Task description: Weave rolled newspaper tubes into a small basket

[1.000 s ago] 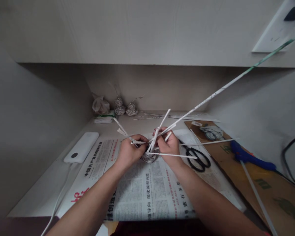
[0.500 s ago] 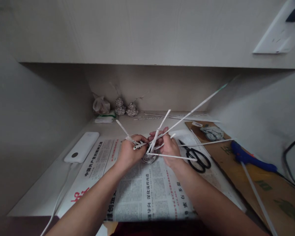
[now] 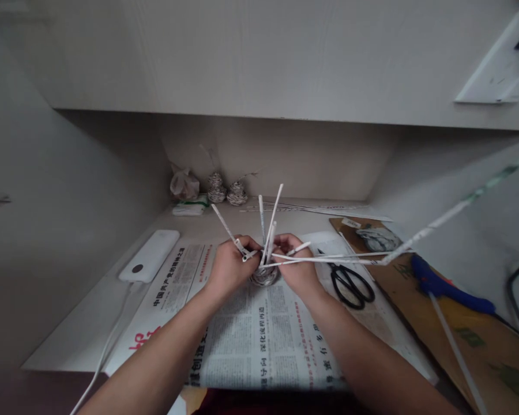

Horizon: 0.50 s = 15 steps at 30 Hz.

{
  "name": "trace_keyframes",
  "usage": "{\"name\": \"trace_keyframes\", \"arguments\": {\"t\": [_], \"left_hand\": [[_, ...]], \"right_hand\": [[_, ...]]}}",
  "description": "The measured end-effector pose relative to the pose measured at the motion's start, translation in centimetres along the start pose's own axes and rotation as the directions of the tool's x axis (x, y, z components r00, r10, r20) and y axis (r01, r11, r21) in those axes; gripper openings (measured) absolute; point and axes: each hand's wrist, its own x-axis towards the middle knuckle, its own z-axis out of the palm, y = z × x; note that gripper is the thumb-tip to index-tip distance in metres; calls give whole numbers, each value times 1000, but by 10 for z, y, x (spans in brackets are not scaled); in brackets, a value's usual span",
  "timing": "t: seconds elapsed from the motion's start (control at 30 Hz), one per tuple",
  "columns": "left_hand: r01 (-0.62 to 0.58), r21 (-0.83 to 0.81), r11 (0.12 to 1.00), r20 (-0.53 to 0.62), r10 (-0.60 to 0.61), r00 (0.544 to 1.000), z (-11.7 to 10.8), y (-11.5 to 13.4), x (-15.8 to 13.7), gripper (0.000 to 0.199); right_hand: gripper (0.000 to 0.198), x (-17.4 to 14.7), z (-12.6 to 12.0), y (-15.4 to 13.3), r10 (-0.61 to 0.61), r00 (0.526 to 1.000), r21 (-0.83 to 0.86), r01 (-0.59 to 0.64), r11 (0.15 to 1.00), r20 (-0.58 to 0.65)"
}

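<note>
Between my hands stands a small round woven piece [image 3: 264, 278] of rolled newspaper, with several white paper tubes [image 3: 277, 208] sticking up and outward from its top. My left hand [image 3: 232, 266] is closed on its left side, fingers bent around the tube bases. My right hand [image 3: 299, 270] closes on the right side, thumb and fingers at the tubes; the exact pinch is partly hidden. One long paper tube [image 3: 436, 223] crosses over my right hand, bends, and rises to the right edge. Beneath lies a printed newspaper sheet [image 3: 237, 346].
Black-handled scissors [image 3: 353, 286] lie right of my right hand. Farther right are a blue glue gun [image 3: 447, 287] and cardboard [image 3: 415, 300]. A white power bank [image 3: 149, 255] with a cable is at left. Two woven gourd shapes [image 3: 237, 195] and thin paper tubes [image 3: 311, 207] sit at the back.
The long tube has swung down and right, now lying across my right hand with a bend. My right fingers have let it go and moved in to the woven piece; standing tubes have shifted.
</note>
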Motion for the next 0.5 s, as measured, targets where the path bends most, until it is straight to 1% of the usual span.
{"name": "trace_keyframes", "arguments": {"t": [0.07, 0.13, 0.2, 0.33, 0.5], "left_hand": [[21, 17, 1000, -9, -21, 1000, 0, 1, 0, 13], [29, 27, 999, -13, -29, 1000, 0, 2, 1, 14], [9, 46, 999, -12, -9, 1000, -1, 3, 0, 14], [-54, 112, 992, 9, 53, 999, -3, 5, -1, 14], [13, 103, 995, -16, -11, 1000, -5, 7, -2, 10]], "right_hand": [[9, 0, 1, 5, 28, 999, -69, -26, 997, 24], [10, 0, 2, 10, 32, 999, -97, -29, 995, 32], [9, 0, 3, 13, 32, 999, -106, -29, 994, 29], [7, -1, 6, 12, 31, 999, -57, -30, 998, 12], [11, -7, 10, 5, 12, 999, 20, -13, 1000, 35]]}}
